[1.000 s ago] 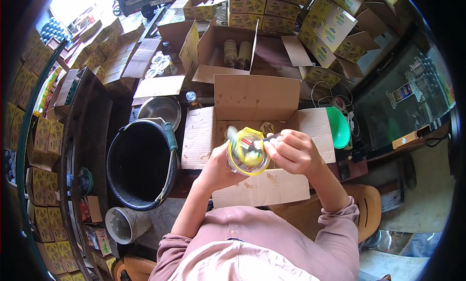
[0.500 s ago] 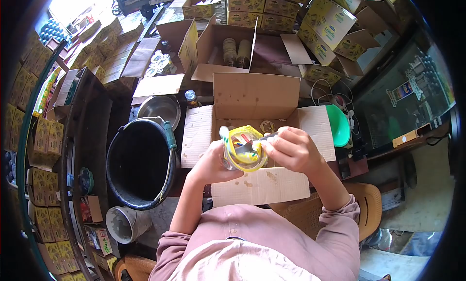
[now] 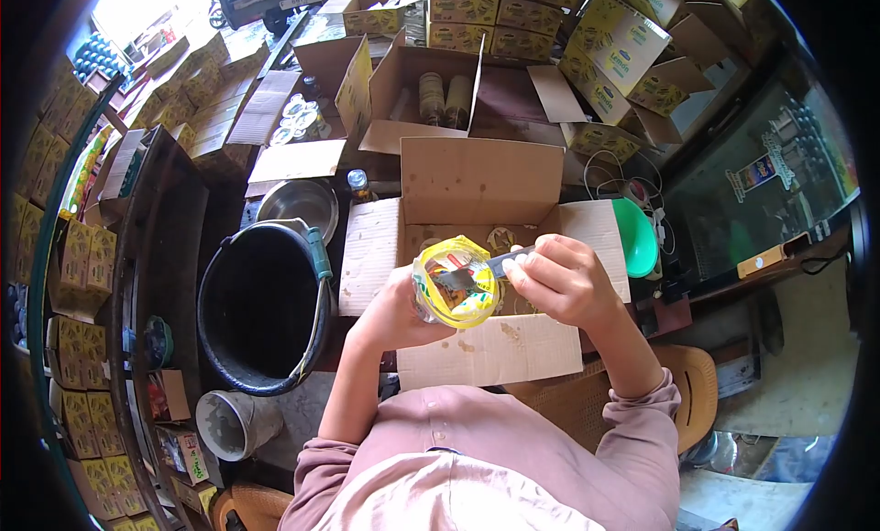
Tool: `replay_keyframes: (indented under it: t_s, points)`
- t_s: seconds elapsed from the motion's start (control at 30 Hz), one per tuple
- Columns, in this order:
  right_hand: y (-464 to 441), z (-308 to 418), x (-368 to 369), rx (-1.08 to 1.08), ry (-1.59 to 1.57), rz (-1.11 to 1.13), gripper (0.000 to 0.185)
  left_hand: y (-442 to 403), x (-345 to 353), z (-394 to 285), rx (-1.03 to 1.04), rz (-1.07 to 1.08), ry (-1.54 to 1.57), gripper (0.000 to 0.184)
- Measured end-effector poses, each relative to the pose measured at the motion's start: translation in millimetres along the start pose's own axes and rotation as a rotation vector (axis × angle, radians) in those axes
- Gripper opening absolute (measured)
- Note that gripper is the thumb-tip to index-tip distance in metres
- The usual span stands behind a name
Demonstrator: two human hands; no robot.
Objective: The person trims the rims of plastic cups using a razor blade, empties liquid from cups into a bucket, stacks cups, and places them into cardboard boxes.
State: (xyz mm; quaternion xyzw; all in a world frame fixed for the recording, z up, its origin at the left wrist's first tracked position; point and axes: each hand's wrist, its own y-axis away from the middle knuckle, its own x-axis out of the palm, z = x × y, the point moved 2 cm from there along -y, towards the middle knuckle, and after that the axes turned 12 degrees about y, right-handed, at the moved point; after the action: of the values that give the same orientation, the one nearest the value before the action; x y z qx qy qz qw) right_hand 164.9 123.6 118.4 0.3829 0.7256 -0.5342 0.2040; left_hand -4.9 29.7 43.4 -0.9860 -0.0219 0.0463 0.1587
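Observation:
My left hand (image 3: 401,309) is wrapped round a clear container with a yellow rim (image 3: 456,284), tilted so its printed yellow, white and red end faces me. A dark flat-bladed tool (image 3: 504,260) is pinched in my right hand (image 3: 566,282), its blade lying over the printed end. Both hands are above an open cardboard box (image 3: 483,183) whose flaps are spread. Round pieces lie inside that box, partly hidden by the container and my hands.
A black bucket (image 3: 261,313) stands left of the box, with a metal bowl (image 3: 299,210) and a small jar (image 3: 360,185) behind. A green bowl (image 3: 635,238) is on the right. Further back, open cartons hold jars (image 3: 432,98). A grey pail (image 3: 237,425) sits lower left.
The printed material over the container's end looks flatter, and a white piece at its left edge no longer sticks up. The blade now shows over the printed end. Both hands have shifted slightly.

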Motion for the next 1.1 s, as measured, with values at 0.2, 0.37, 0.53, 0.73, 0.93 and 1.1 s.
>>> replay_keyframes:
  t_s: [0.2,0.37,0.53,0.73,0.93,1.1]
  points:
    - [2.3,-0.7,0.0,-0.014,-0.021,-0.031,0.015,-0.6,1.4,-5.0,-0.028,0.053,0.054,0.035]
    - [4.4,-1.7,-0.3,-0.017,-0.029,-0.031,0.014,-1.6,3.7,-2.4,-0.062,0.072,0.129,0.033]
    - [4.9,-1.1,1.1,-0.019,-0.026,-0.053,0.013,-4.0,5.8,-0.6,-0.026,0.098,0.194,0.033]
    - [7.0,-0.5,2.8,-0.023,-0.052,-0.031,0.014,-5.0,6.4,3.5,-0.063,0.150,0.219,0.032]
    - [5.7,2.1,3.7,-0.039,-0.079,0.002,0.011,-8.0,9.6,5.5,-0.040,0.180,0.281,0.034]
    - [5.4,4.9,5.4,-0.053,-0.084,-0.005,0.013,-7.8,9.7,4.5,-0.109,0.242,0.346,0.039]
